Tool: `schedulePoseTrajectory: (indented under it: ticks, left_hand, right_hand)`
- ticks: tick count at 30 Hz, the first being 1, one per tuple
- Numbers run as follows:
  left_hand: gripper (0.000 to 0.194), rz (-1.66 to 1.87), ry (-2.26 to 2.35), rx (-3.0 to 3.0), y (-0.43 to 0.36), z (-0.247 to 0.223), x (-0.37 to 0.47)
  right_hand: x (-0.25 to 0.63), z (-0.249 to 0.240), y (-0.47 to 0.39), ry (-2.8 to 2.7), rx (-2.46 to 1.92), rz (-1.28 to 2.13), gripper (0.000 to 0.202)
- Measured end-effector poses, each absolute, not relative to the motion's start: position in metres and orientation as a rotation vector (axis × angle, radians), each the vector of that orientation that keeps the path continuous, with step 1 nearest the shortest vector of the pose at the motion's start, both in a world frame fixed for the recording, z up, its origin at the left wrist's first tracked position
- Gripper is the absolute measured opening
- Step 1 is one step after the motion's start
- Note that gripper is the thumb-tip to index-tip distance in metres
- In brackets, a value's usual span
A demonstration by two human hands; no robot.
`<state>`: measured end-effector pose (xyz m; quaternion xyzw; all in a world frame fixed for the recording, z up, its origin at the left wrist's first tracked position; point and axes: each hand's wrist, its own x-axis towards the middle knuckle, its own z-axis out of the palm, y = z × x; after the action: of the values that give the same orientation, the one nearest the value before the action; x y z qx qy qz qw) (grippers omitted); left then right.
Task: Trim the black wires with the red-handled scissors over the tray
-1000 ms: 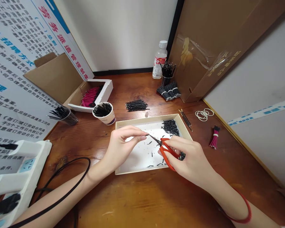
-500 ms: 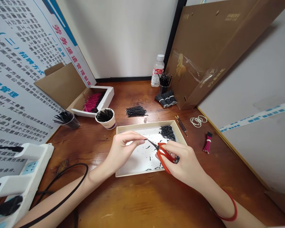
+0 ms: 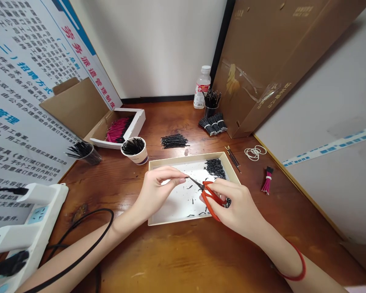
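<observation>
My left hand (image 3: 158, 188) is closed in a pinch, thumb against forefinger, over a shallow cream box (image 3: 177, 221). A tiny dark bit shows at its fingertips, too small to name. My right hand (image 3: 236, 203) grips red-handled scissors (image 3: 210, 207), their dark pointed blades reaching the left fingertips. Below, the box's white floor carries scattered black scraps. A heap of short black pieces (image 3: 216, 168) fills its far right corner, and more lie partly hidden behind my right hand.
Behind the box lies a pile of black wires (image 3: 173, 141). A paper cup (image 3: 139, 156) of black strands and a box of pink and black wires (image 3: 117, 130) stand left. A bottle (image 3: 202, 87), wire bundles (image 3: 213, 124), rubber bands (image 3: 255, 153) and a power strip (image 3: 45, 228) surround the workspace.
The view has shifted slightly. Both hands keep nearly the same pose, with the scissor tips still at the left fingertips.
</observation>
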<state>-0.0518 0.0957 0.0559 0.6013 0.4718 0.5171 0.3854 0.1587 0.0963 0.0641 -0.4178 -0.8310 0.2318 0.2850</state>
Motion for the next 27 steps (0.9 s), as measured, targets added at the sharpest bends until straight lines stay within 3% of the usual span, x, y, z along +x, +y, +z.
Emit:
schedulePoseTrajectory:
  ticks: [27]
  left_hand:
    - [0.014,1.308,1.199,1.539,0.0950,0.0578,-0.0517]
  right_hand:
    - [0.1586,0.0625,0.0967,-2.205,-1.107,0.581,0.016]
